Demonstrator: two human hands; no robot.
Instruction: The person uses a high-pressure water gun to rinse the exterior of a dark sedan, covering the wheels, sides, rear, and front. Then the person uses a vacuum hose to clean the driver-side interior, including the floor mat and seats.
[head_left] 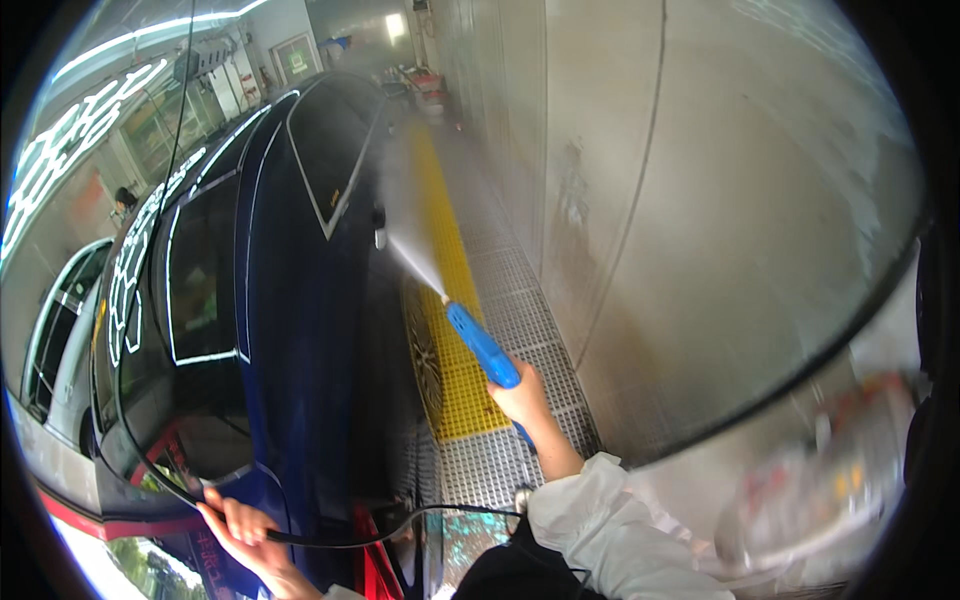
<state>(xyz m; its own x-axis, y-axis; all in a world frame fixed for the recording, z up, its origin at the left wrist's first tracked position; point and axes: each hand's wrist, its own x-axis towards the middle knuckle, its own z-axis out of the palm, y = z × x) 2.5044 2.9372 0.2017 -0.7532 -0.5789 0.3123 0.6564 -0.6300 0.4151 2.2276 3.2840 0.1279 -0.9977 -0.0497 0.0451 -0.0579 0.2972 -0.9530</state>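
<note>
The right hand is wrapped tight around the blue spray gun and points it up and away from the body, at the side of the dark blue car. White water shoots from the tip and hits the car just past the hand. To wash well, it looks best to keep the tip aimed at the car side and sweep slowly, so no spot is missed. The right arm, in a white sleeve, is stretched forward with the wrist a bit bent. The left hand is low and to the left, fingers closed on the black hose, lifting it off the car. The hose loops over to the right arm. Under the spray gun lies a yellow grate and a grey metal grate. A wet grey wall stands to the right.
</note>
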